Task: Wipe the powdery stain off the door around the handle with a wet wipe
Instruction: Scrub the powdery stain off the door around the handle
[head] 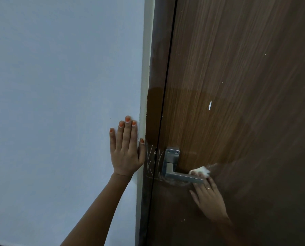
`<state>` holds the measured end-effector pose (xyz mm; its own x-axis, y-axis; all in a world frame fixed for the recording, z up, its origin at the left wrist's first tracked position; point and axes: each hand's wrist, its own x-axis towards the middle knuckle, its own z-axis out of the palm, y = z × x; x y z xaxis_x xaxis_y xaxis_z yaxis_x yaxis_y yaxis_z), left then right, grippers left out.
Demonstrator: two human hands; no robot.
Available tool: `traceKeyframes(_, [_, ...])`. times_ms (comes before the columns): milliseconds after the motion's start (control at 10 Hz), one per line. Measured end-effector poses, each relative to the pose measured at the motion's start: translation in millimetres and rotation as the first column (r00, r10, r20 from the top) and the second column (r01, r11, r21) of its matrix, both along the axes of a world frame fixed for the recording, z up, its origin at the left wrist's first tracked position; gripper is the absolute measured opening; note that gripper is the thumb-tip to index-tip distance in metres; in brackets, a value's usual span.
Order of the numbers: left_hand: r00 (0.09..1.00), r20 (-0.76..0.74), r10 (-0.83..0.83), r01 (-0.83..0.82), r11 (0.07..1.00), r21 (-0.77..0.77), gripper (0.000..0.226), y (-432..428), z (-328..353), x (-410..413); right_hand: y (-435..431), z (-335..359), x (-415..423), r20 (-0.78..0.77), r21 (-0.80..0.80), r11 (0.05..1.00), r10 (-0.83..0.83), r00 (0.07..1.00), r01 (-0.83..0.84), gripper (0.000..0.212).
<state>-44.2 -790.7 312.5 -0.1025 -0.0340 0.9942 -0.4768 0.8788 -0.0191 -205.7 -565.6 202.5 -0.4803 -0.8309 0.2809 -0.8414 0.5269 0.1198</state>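
wet wipe (201, 170), bunched and pinched in right hand (208, 197) beside handle (182, 176); left hand (126, 148) flat, empty, on wall (59, 103); firm overlapping strokes judged needed on remaining white streaks (150, 158).

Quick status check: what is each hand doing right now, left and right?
Left hand: open, flat against the pale blue wall, holding nothing.
Right hand: pressing a crumpled white wet wipe against the brown wooden door by the metal lever handle.

brown wood-grain door (246, 86), silver handle (182, 176), white wipe (201, 170)
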Motion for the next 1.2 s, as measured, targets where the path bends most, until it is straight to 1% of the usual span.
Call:
traceKeyframes(100, [1.0, 0.005, 0.0, 0.0, 1.0, -0.001, 0.058, 0.1, 0.5, 0.5, 0.8, 15.4, -8.3, 0.0, -0.21, 0.977, -0.046, 0.999, 0.045, 0.058])
traceKeyframes(200, [1.0, 0.004, -0.006, 0.006, 1.0, 0.002, 0.058, 0.3, 1.4, 0.8, -11.6, 18.7, -3.5, -0.014, -0.277, 0.96, -0.045, 0.999, 0.039, 0.06])
traceKeyframes(300, [1.0, 0.002, -0.008, 0.008, 1.0, -0.001, 0.058, 1.1, 1.6, 0.6, -18.0, 8.8, 2.3, 0.008, -0.199, 0.98, -0.019, 1.0, 0.02, 0.06])
traceKeyframes(400, [1.0, -0.001, -0.012, 0.012, 1.0, 0.001, 0.057, 0.6, 1.5, 0.8, -8.9, -13.4, -0.6, -0.045, -0.082, 0.997, 0.005, 0.999, -0.009, 0.068])
traceKeyframes(500, [1.0, -0.002, -0.009, 0.009, 1.0, -0.003, 0.057, 0.5, 1.1, 0.5, 2.8, -19.1, -7.8, -0.048, -0.116, 0.993, -0.031, 0.998, 0.025, 0.071])
traceKeyframes(600, [1.0, -0.002, -0.012, 0.012, 1.0, -0.007, 0.057, 0.2, 0.3, 0.0, 7.7, -1.2, -13.1, -0.02, -0.282, 0.949, -0.15, 0.988, 0.139, 0.065])
traceKeyframes(700, [1.0, -0.007, -0.015, 0.015, 1.0, 0.001, 0.057, -0.7, -0.1, 0.3, -3.4, 18.4, -14.0, -0.015, -0.418, 0.892, -0.196, 0.98, 0.172, 0.065])
traceKeyframes(800, [1.0, -0.005, -0.011, 0.011, 1.0, -0.002, 0.058, -0.3, -0.4, -0.2, -13.9, 22.4, -10.2, -0.042, -0.432, 0.892, -0.166, 0.985, 0.132, 0.065])
traceKeyframes(900, [1.0, -0.005, -0.01, 0.01, 1.0, -0.001, 0.058, 0.0, 0.1, 0.0, -7.1, 5.5, -8.1, -0.101, -0.336, 0.941, -0.072, 0.992, 0.034, 0.06])
traceKeyframes(1000, [1.0, -0.006, -0.01, 0.01, 1.0, 0.001, 0.057, 0.4, 0.7, 0.0, 9.2, -13.4, -9.2, -0.088, -0.285, 0.953, -0.13, 0.988, 0.1, 0.06])
traceKeyframes(1100, [1.0, -0.005, -0.013, 0.013, 1.0, -0.004, 0.057, 1.2, 1.3, 0.1, 15.3, -8.8, -12.5, 0.009, -0.374, 0.893, -0.267, 0.964, 0.251, 0.067])
traceKeyframes(1200, [1.0, -0.003, -0.013, 0.013, 1.0, -0.002, 0.058, 0.7, 1.2, 0.7, 2.0, 18.9, -16.8, 0.067, -0.526, 0.791, -0.327, 0.943, 0.312, 0.072])
